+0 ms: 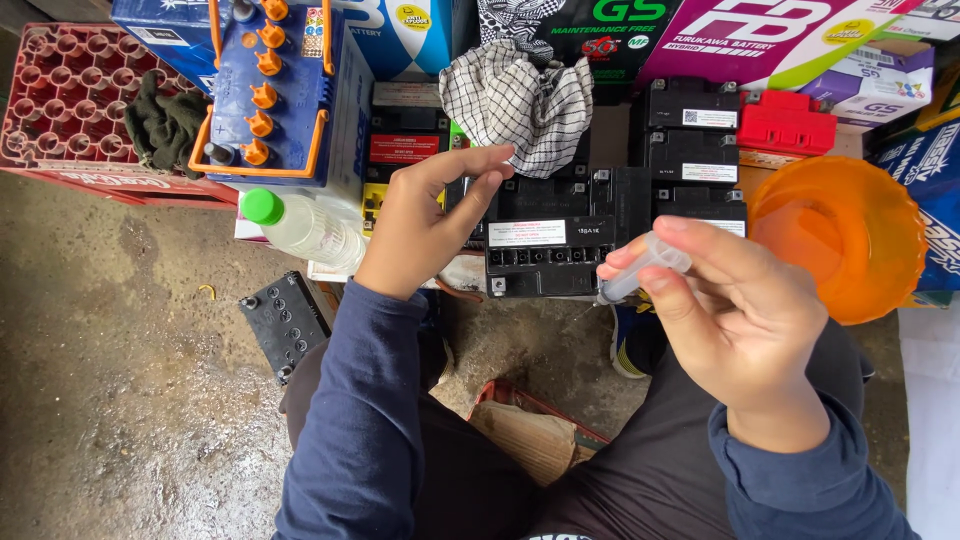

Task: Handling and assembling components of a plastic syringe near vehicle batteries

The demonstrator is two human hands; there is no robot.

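Note:
My right hand (745, 310) grips a small clear plastic syringe (645, 268), its tip pointing down-left toward a small black battery (545, 250) with a white label and a row of cell openings. My left hand (425, 225) hovers with fingers apart just left of that battery, above its left edge, holding nothing. A black-and-white checked cloth (520, 100) lies on the batteries behind. Both arms wear dark blue sleeves.
An orange plastic bowl (840, 235) sits at the right. A clear bottle with a green cap (300, 225) lies at the left, a blue battery with orange caps (270, 90) and a red crate (70, 100) behind. Another small black battery (285, 322) rests on the wet concrete floor.

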